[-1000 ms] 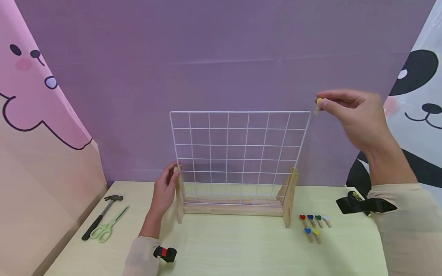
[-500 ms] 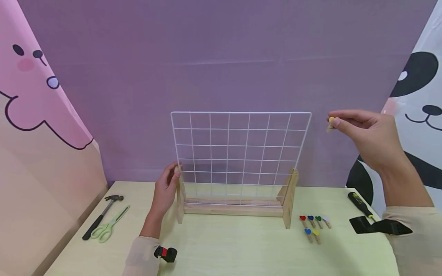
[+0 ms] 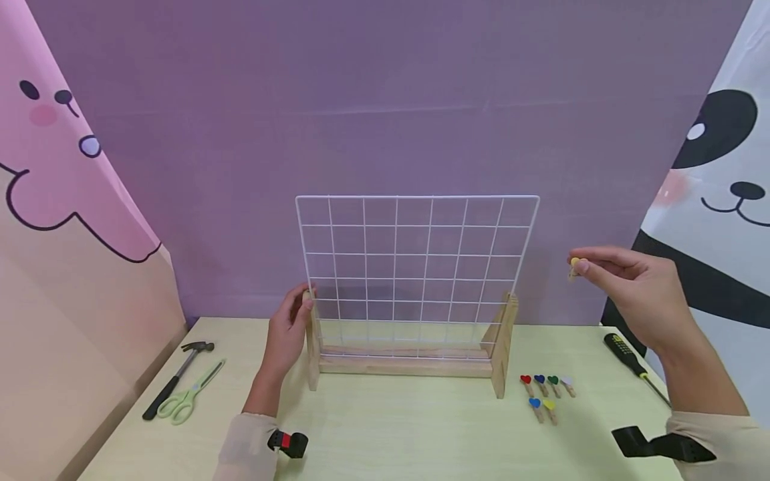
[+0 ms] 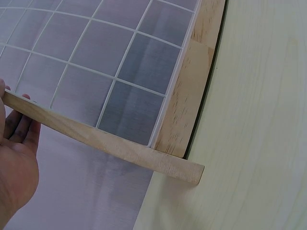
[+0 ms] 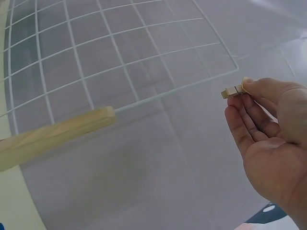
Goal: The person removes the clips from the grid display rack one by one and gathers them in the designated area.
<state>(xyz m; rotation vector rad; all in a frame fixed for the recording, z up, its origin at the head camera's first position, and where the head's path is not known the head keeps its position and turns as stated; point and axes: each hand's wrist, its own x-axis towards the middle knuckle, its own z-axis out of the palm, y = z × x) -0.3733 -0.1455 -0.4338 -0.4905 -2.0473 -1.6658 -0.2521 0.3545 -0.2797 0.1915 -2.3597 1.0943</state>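
A white wire grid panel [image 3: 411,254] stands upright in a wooden stand [image 3: 406,366] on the table. My left hand [image 3: 287,334] holds the stand's left post [image 4: 96,136] near its top, fingers behind it and thumb in front. Right of the grid, my right hand [image 3: 644,294] pinches a small wooden clothespin [image 5: 233,91] between thumb and fingers, in the air and apart from the wires. A yellow top on this clothespin shows at the fingertips in the head view; the fingers hide part of it.
Several clothespins with coloured heart tops [image 3: 540,401] lie in two rows right of the stand. Behind them is a black and yellow screwdriver [image 3: 625,354], partly covered by the right forearm. A hammer [image 3: 178,379] and light green scissors [image 3: 191,394] lie at the table's left.
My right hand has come down and slightly right with the clothespin, away from the grid's top right corner. More of the screwdriver now shows. My left hand stays on the post.
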